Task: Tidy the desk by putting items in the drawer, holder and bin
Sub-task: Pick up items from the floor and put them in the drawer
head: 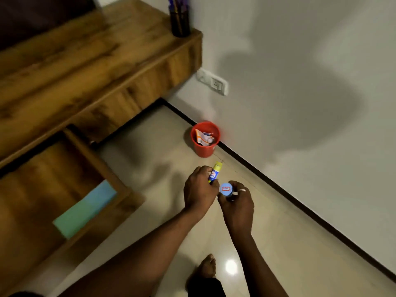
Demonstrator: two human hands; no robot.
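My left hand [198, 189] grips a glue stick [215, 172] with a yellow cap and blue label, its cap pointing up and away. My right hand [236, 202] holds a small container with a round blue lid [225, 189] that bears a red-edged label. Both hands hover over the floor, close together. A red bin [204, 139] with crumpled paper inside stands on the floor by the wall, beyond the hands. The wooden desk's drawer [97, 161] is pulled open at the left, with a green and blue pad [85, 209] in it. A dark pen holder [180, 21] with pens sits on the desk's far right corner.
The wooden desk top [75, 61] fills the upper left. A white wall with a socket plate [214, 82] runs along the right, edged by a dark skirting. My bare foot [206, 267] stands on the glossy tiled floor below the hands.
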